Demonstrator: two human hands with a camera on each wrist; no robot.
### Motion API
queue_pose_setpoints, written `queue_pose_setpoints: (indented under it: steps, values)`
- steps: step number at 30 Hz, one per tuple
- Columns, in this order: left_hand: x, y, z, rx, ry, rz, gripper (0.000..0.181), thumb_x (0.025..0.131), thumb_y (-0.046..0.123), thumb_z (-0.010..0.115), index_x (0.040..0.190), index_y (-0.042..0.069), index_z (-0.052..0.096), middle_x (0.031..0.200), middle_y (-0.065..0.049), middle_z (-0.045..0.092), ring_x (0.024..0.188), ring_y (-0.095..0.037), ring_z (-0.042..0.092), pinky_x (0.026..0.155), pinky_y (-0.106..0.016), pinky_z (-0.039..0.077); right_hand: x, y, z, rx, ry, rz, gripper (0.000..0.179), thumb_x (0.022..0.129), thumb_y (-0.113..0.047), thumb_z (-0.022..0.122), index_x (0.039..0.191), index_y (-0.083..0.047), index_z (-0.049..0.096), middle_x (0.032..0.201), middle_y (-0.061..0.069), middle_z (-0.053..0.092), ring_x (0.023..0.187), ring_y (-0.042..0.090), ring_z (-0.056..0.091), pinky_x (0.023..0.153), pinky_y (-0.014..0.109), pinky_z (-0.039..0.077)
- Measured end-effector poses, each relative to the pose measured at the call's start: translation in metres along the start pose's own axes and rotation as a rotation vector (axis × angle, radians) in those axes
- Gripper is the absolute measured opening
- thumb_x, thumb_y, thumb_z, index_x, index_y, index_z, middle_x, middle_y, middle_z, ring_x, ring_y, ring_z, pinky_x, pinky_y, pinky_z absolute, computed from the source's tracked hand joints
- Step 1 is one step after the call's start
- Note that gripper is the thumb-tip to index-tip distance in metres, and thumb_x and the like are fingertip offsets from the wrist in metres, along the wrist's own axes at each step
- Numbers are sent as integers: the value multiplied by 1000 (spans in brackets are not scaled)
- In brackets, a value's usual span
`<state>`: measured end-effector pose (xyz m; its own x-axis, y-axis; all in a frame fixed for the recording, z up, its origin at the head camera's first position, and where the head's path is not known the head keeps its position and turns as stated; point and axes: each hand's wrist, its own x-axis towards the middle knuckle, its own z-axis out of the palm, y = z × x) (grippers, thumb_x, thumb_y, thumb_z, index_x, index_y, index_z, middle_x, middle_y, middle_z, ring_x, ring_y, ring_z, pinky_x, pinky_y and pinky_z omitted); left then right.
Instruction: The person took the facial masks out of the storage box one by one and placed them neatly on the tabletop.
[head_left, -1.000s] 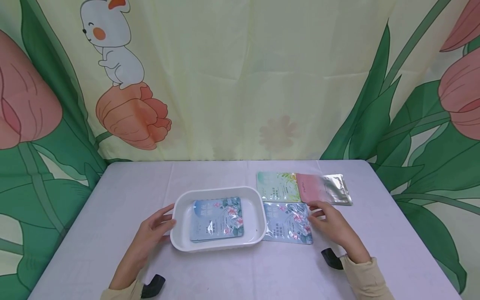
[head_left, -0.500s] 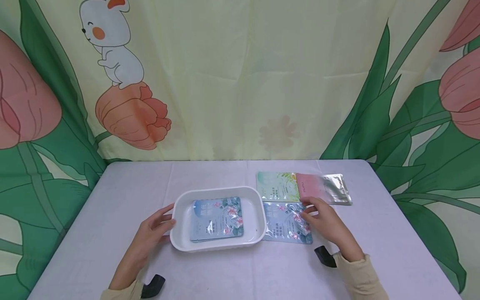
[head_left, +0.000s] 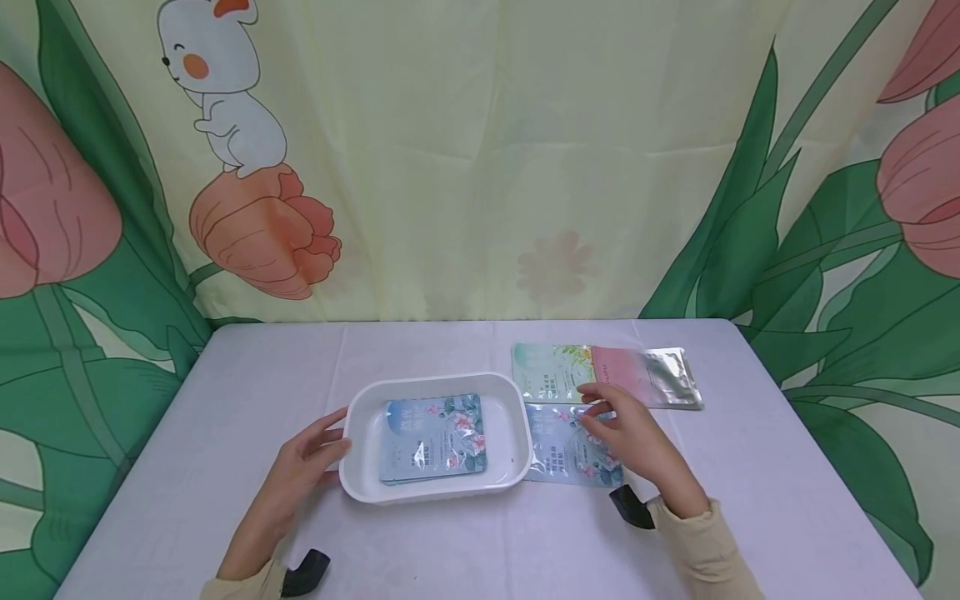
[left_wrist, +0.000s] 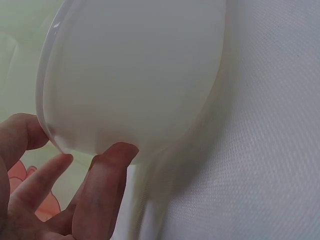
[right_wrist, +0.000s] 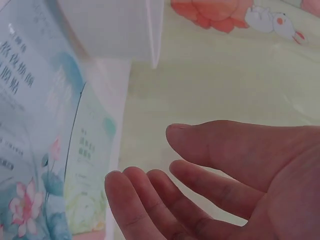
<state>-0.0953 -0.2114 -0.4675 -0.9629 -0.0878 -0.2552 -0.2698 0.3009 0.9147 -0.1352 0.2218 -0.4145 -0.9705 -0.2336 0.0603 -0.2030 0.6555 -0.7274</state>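
Observation:
A white plastic tray (head_left: 360, 492) holds a small pile of blue flower-printed face mask sachets (head_left: 423, 437). My left hand (head_left: 303, 462) rests its fingertips against the tray's left end, seen close up at the wall (left_wrist: 135, 75) in the left wrist view. Over another blue sachet (head_left: 551, 462), right of the tray, hovers my right hand (head_left: 630, 433), fingers loosely bent and nothing between them. In the right wrist view, that blue sachet (right_wrist: 25, 90) and a green sachet (right_wrist: 90, 165) lie beyond the fingertips.
Behind the blue sachet lie a green sachet (head_left: 551, 371) and a pink-and-silver sachet (head_left: 667, 375), side by side. A white cloth covers the table (head_left: 420, 550). At its back hangs a printed curtain (head_left: 450, 167).
My right hand has moved left from the blue sachet's right edge to over its middle. My left hand, the tray and the sachets have stayed in place.

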Motion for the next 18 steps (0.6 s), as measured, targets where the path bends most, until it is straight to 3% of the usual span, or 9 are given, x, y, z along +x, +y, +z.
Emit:
queue_pose_setpoints:
  steps: [18]
  values:
    - [2,0,0,-18,0,-6,57,96,35,65,148,24,45,138,-16,56,108,-18,65,81,-29,59,10,-24,19,14,4,-87,40,90,-2,69,127,4,58,116,20,63,99,30,66,85,44,58]
